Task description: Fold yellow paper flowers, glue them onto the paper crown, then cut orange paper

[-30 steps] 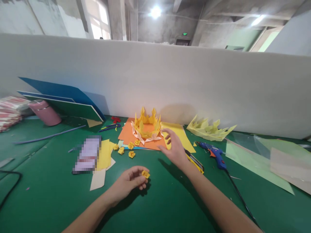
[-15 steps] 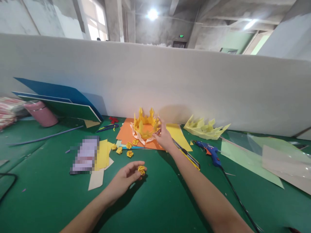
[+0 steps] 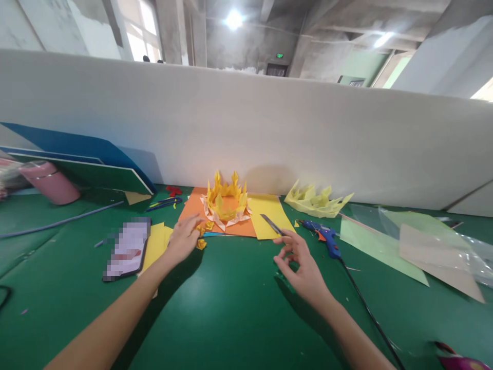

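My left hand point(image 3: 184, 240) reaches over the small folded yellow paper flowers point(image 3: 201, 244), its fingers stretched out and covering part of the cluster. Whether a fingertip touches a flower I cannot tell. My right hand point(image 3: 302, 264) hovers over the green table with loosely curled fingers spread apart and nothing visible between them. Just beyond its fingertips lies a utility knife point(image 3: 271, 224), partly on yellow paper point(image 3: 254, 208), its rear end hidden by the hand. Behind both hands, a yellow folded-paper crown point(image 3: 225, 211) with a pale pink pointed base stands on orange paper point(image 3: 188, 205).
A blue glue gun point(image 3: 327, 241) with a black cord lies right of my right hand. Beyond it are a pale yellow paper crown point(image 3: 318, 201) and green sheets point(image 3: 381, 246). A phone point(image 3: 129, 249), scissors point(image 3: 164, 204) and a pink bottle point(image 3: 52, 182) are at left.
My left hand has moved up and left to the flowers; the one it held no longer shows in its fingers. My right hand has drawn back from the crown toward me, right.
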Demonstrator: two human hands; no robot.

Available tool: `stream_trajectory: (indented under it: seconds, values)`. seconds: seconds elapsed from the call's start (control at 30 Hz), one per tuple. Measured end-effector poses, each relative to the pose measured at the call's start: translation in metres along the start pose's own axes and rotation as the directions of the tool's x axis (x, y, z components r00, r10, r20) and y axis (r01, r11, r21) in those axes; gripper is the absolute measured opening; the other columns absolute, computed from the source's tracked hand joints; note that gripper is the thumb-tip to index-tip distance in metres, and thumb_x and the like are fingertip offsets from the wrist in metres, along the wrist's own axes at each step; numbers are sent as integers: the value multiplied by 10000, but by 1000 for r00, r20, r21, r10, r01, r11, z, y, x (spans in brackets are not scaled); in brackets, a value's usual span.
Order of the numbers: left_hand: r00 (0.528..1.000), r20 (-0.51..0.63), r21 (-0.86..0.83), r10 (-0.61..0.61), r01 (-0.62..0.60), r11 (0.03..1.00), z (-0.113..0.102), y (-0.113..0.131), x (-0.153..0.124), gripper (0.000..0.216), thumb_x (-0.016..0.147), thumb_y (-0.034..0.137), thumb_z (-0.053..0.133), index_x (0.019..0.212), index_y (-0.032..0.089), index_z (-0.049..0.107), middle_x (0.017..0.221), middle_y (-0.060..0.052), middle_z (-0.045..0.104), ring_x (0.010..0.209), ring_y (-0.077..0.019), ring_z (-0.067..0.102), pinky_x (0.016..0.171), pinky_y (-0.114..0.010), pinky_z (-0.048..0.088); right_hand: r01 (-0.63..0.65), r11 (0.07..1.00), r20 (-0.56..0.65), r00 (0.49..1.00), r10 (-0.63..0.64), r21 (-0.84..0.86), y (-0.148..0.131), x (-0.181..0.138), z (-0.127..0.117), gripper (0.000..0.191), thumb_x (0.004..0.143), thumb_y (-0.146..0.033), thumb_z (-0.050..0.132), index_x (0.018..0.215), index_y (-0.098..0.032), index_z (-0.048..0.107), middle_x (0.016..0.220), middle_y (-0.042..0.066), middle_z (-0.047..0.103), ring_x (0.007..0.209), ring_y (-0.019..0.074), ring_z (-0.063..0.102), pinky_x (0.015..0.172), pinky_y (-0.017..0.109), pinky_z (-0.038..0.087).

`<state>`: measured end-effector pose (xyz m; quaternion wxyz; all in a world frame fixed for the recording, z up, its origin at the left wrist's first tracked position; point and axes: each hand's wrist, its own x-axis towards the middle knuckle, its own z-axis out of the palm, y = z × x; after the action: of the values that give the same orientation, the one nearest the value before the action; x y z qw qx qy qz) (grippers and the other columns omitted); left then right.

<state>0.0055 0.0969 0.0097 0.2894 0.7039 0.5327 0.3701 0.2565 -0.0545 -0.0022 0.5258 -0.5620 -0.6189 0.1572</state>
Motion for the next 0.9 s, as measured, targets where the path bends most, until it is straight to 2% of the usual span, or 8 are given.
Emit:
stream_trajectory:
  seconds: [0.2,0.37,0.47,0.57,0.67,0.77,0.83,0.9]
  values:
    - [999,49,50,3,-6,999,11,14,-10,322,559,170,682,846,315,697,1079,-43,675,1174,-396,406,1039,-555,136,-93,995,-135,987,88,-36,10,-14,-19,376,843,-308,519,1200,-237,425,969,64,597,662,145,567,552,293,505]
    - [981,161,-17,107,-106,994,16,13,-23,312,590,213,692,895,274,675,1000,-44,671,1038,-306,527,994,-443,300,-157,983,-214,967,135,-92,21,-5,-23,389,818,-356,531,1169,-209,448,949,74,600,709,171,571,581,319,506]
    - [962,214,-99,172,-154,983,22,16,-37,334,611,205,677,938,276,673,1040,-42,661,1042,-279,536,991,-417,323,-165,975,-246,961,125,-148,30,2,-27,376,802,-353,530,1138,-193,473,936,82,605,711,182,561,601,343,504]
    - [915,335,-138,224,-187,973,31,27,-63,203,665,193,643,845,267,703,1012,-63,655,1015,-274,547,991,-438,327,-170,966,-272,955,114,-193,37,5,-33,355,795,-343,521,1110,-183,496,932,93,614,745,202,565,633,368,505]
    - [838,480,-236,260,-163,958,41,41,-94,256,718,209,625,956,271,696,1126,-82,624,1106,-270,523,1011,-432,329,-187,959,-286,950,122,-213,40,3,-37,350,800,-328,512,1118,-181,503,946,101,627,752,208,579,643,378,513]
    - [797,552,-415,246,7,910,48,54,-117,266,765,233,603,1019,257,675,1271,-94,560,1205,-261,473,1042,-417,316,-128,960,-167,982,87,-248,31,3,-32,291,838,-306,479,1099,-193,541,986,101,649,817,217,612,706,395,525]
    - [833,510,-504,215,87,859,50,60,-121,222,780,250,600,984,246,687,1257,-86,577,1242,-257,439,1067,-405,287,0,960,18,1000,5,-279,20,8,-20,270,868,-297,463,1099,-210,574,1092,100,643,976,229,604,833,421,502]
    - [909,396,-582,126,143,801,49,63,-113,149,760,255,629,888,236,704,1150,-70,630,1179,-248,487,1050,-374,312,147,955,222,971,-90,-258,10,18,-1,307,903,-304,439,1171,-217,561,1237,98,590,1174,227,515,984,449,414]
